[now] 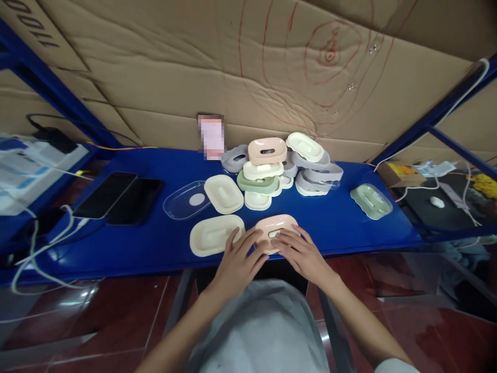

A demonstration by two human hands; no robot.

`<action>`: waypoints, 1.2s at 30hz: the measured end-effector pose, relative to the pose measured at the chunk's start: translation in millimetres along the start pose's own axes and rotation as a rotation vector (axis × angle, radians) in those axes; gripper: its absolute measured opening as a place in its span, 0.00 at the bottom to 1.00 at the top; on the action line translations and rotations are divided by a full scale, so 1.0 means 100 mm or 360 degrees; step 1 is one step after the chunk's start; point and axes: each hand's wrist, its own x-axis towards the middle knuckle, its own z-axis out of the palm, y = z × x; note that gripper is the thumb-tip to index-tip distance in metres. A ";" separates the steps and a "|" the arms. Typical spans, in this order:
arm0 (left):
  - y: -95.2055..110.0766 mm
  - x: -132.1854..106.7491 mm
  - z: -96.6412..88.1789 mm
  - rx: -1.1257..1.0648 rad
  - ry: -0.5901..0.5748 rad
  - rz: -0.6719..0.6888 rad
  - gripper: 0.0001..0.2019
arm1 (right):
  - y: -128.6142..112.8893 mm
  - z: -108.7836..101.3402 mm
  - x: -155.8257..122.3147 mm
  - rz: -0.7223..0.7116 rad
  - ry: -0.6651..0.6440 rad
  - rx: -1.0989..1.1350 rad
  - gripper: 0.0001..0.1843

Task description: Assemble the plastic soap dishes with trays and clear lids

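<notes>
A peach soap-dish part lies at the front edge of the blue shelf. Both hands rest on it with fingers stretched flat. My left hand covers its left end, and my right hand covers its right front. Just left of it lies a cream tray, touching my left fingertips. Another cream tray and a clear lid lie behind that. Farther back is a heap of several soap-dish parts in peach, green, grey and cream.
A green dish under a clear cover sits at the right. Two dark phones lie at the left, with white cables and a power strip. Cardboard walls the back. A small box and chargers lie at the far right.
</notes>
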 end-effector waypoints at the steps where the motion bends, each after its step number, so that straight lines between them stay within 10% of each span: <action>1: -0.01 -0.01 -0.03 0.0015 0.0006 -0.0009 0.12 | 0.02 0.01 -0.01 -0.0005 0.0006 0.0019 0.25; 8: -0.82 -0.22 -0.56 0.0307 0.0327 -0.0565 0.21 | 0.11 0.04 -0.03 0.0348 0.0111 -0.0108 0.26; 15: -1.75 -0.27 -0.73 0.0200 0.0039 -0.0672 0.15 | 0.12 0.13 0.07 0.0443 0.0160 -0.0147 0.26; 22: -1.52 -0.35 -0.82 0.0138 0.0354 -0.0856 0.15 | 0.08 0.09 -0.04 0.0430 0.0178 -0.0115 0.24; 28: -1.10 -0.17 -0.89 -0.0244 0.0813 -0.1121 0.17 | 0.01 0.09 0.01 0.0264 0.0456 -0.0208 0.43; 36: -0.17 0.45 -0.40 -0.1793 -0.0006 -0.1015 0.22 | 0.02 -0.24 0.17 -0.0082 0.0420 -0.0266 0.32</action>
